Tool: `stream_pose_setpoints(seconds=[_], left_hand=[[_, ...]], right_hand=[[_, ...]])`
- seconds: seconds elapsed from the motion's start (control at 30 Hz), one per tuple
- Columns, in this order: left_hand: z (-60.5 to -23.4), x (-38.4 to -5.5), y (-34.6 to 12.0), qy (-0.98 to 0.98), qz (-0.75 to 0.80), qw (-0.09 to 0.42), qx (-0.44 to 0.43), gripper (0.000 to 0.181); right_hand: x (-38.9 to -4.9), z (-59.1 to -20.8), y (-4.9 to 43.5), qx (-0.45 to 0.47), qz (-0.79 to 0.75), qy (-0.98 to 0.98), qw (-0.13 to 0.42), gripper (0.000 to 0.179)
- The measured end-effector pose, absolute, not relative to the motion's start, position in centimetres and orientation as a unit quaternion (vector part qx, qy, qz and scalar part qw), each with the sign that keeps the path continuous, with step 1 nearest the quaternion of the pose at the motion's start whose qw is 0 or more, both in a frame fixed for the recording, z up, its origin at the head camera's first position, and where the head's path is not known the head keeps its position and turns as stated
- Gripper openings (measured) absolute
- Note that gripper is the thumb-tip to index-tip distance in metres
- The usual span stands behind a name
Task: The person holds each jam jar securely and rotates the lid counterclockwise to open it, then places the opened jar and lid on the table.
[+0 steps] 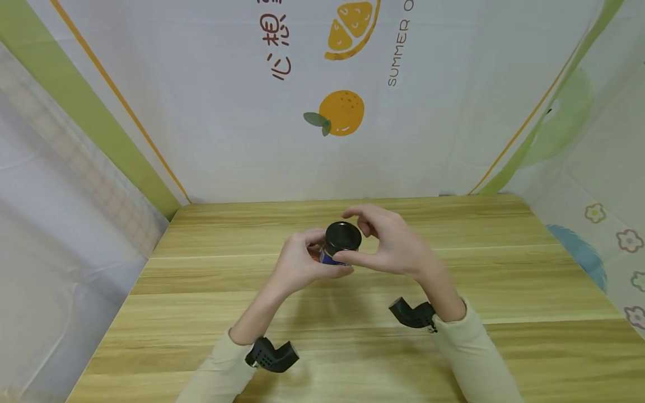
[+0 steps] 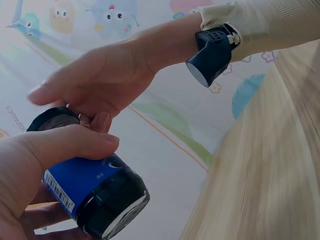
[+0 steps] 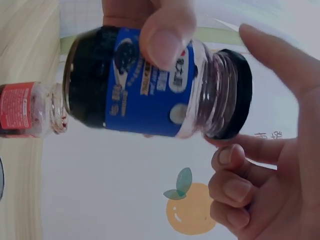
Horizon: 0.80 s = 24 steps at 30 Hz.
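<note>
My left hand [image 1: 302, 257] grips a glass jar [image 3: 150, 82] with a blue label and dark contents, thumb on one side and fingers on the other. In the head view its black lid [image 1: 343, 235] faces up, tilted. The glass neck shows below the lid in the right wrist view. My right hand [image 1: 390, 240] is at the lid, thumb and index finger spread about it. There the index fingertip is right at the rim, the thumb stands apart from it, and the other fingers are loosely bent.
A second glass jar [image 3: 22, 107] with a red label and an uncovered mouth stands on the wooden table [image 1: 201, 313], largely hidden behind my left hand in the head view. Printed white cloth [image 1: 242, 140] hangs behind the table and along both sides.
</note>
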<state>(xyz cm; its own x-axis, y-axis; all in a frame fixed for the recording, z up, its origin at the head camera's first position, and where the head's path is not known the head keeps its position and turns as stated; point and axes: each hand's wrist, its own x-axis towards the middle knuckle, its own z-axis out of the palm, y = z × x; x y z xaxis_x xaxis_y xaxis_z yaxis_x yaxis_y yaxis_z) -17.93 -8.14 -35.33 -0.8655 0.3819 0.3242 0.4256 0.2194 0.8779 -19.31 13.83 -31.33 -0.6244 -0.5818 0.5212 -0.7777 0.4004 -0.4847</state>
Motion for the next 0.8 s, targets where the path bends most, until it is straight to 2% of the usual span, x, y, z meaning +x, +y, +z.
stream_pose_setpoints(seconds=[0.27,0.8], left_hand=[[-35.52,-17.99,-8.06,-0.789,-0.556,0.030,-0.260,0.034],[-35.49,-18.08,-8.27,-0.786,-0.552,-0.005,-0.277,0.035]], right_hand=[[-19.44,-31.74,13.50,0.426,0.348,-0.817,0.171,0.043],[-19.29,-31.36,14.06,0.442,0.352,-0.815,0.129,0.041]])
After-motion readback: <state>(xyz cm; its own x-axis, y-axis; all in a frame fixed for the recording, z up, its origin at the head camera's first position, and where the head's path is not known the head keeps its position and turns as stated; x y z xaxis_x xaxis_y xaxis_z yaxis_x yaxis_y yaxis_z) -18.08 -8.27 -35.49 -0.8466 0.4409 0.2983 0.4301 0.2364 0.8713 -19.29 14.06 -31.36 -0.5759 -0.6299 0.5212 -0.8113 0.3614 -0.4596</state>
